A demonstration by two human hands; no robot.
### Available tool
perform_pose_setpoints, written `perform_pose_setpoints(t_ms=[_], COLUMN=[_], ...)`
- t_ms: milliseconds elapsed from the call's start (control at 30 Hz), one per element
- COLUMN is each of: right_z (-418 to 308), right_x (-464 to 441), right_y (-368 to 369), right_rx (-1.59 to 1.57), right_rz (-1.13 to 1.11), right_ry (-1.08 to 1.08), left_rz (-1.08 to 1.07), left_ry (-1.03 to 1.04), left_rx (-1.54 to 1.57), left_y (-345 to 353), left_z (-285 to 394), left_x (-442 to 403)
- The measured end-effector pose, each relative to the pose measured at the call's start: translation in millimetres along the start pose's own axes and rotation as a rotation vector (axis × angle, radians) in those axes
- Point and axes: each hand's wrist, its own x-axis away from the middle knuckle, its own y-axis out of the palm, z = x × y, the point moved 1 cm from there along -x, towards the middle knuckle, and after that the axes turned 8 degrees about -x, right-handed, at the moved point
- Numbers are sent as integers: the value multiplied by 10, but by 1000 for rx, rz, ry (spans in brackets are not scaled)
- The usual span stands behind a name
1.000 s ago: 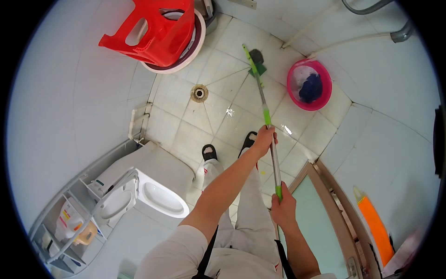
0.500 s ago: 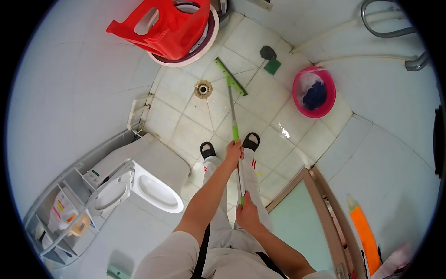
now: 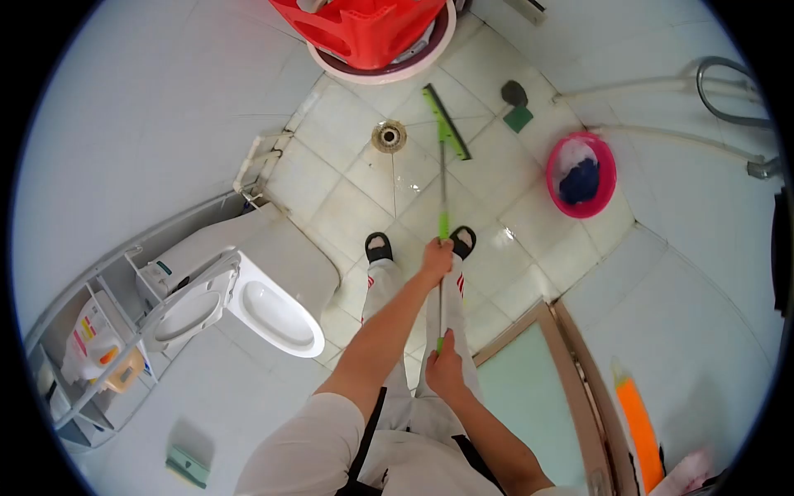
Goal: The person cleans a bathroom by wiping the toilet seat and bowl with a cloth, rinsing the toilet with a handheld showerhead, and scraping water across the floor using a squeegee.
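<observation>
A floor squeegee [image 3: 447,126] with a green head and a metal pole lies across the tiled floor, its head just right of the round drain [image 3: 389,136]. My left hand [image 3: 437,261] is wrapped round the pole below its green joint, between my two sandalled feet. Lower down, my right hand [image 3: 445,369] grips the green end of the pole near my legs. A dark scrubber [image 3: 514,93] and a green pad [image 3: 518,119] rest on the floor to the right of the squeegee head.
Red stool [image 3: 372,33] in a basin [image 3: 380,78] at the top; pink bucket [image 3: 608,178] with cloths at the right. Toilet [image 3: 277,318] and shelf [image 3: 74,405] with bottles on the left. Glass door [image 3: 529,397] at lower right, an orange item [image 3: 641,430] beyond.
From beyond the drain's right side, the squeegee head swung left off the scrubber and pad, then shifted slightly right. Both hands moved left with the pole. The camera view has also shifted.
</observation>
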Motion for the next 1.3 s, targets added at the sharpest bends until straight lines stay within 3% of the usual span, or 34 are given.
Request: perform_pose_setpoints(t_ms=[100,167,267,300,367,467,500,567,667,700,767,800,933,1033,1100,1167,1233,1267,1300], right_z=[144,202,548,743,996,869,971,1204,1653,1853,1870,1481,1068,1571,2194,3043,3995,4468,4802], right_x=[321,520,1071,1285,1761,2228,2300,2351,2176,1955,1399,1108,728,1354,2047,2889,3657,3985,4198], right_y=[242,250,101,75,106,186,230,363,698,845,1025,1051,1231,1251,1311,1335,1438,1484,1460], right_rx=[-84,-236,-850,-710,-570,-677,-707,-771,-423,-255,-48,-199,-416,-448,-348,-239,-70,-68,-114], right_rz=[-23,2,-12,20,126,164,154,119,93,85,-14,-1,-45,48,135,261,291,357,381], right_ry=[52,91,469,515,534,797,860,982,896,713,390,523,404,392,409,434,533,387,582], left_rz=[40,8,-158,-237,-419,-510,-571,-472,-274,-134,-10,-22,-90,-59,-82,-529,-710,-744,-775], left_ry=[27,-6,127,204,-115,-259,-385,-471,-198,-75,-85,-179,-33,60,442,-70,-260,-245,-230], left_rx=[-48,-247,-475,-534,-524,-496,-496,-576,-882,-783,-608,-512,-459,-695,-1068,-906,-912,-873,-835], left_y=[-387,-397,-309,-240,-33,145,143,57,-97,-200,-603,-768,-1108,-944,-829,-403,-154,-67,10], left_z=[-305,-235,-856,-1142,-1040,-2091,-2097,-2014,-2843,-2782,-2380,-2081,-1263,-1721,-2991,-3238,-3751,-3880,-4016], left_x=[148,419,737,858,1501,1788,1910,2090,1672,1482,984,646,478,938,1213,2143,2709,2866,3003])
